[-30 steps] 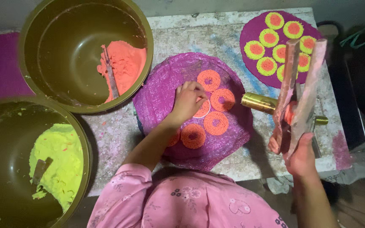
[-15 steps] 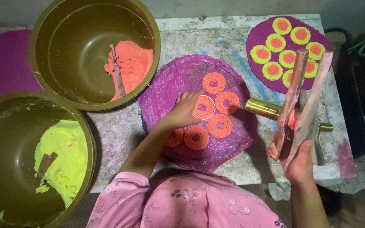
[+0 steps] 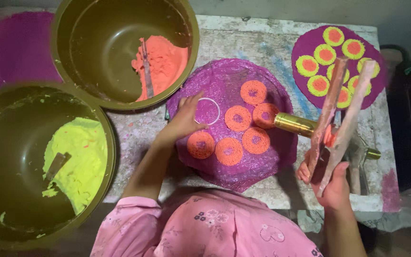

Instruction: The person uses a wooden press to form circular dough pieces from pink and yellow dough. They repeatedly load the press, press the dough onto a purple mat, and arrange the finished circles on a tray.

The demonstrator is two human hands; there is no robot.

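A: What is the person's left hand [image 3: 182, 123] doing?

B: It lies on the purple mat [image 3: 224, 78] in the middle of the table [image 3: 243, 35]. Its fingers are lightly curled round a thin white ring [image 3: 208, 111], touching the ring's left edge and holding it flat on the mat.

A: And what sits beside the ring?

B: Five orange discs [image 3: 238, 118], each with a small purple centre. They lie to the right of the ring and below it, on the same mat, close together. One disc lies just below the left hand.

A: And the right hand [image 3: 330, 183]?

B: It is closed round the lower end of a wooden press [image 3: 338, 114] with two long pink-stained arms that spread apart toward the top. It holds the press upright, off the mat's right edge. A brass tube [image 3: 295, 124] lies between the mat and the press, its left end touching the mat's right side.

A: Anything else on the table?

B: Beyond the press, to the upper right of the mat, a second purple mat [image 3: 305, 45] carries yellow discs with orange centres [image 3: 325, 54]. Left of the middle mat stand two big olive bowls. The upper bowl [image 3: 72, 28] holds orange paste and a stick; the lower bowl [image 3: 105, 143] holds yellow-green paste. The person wears a pink flowered sleeve [image 3: 120, 223].
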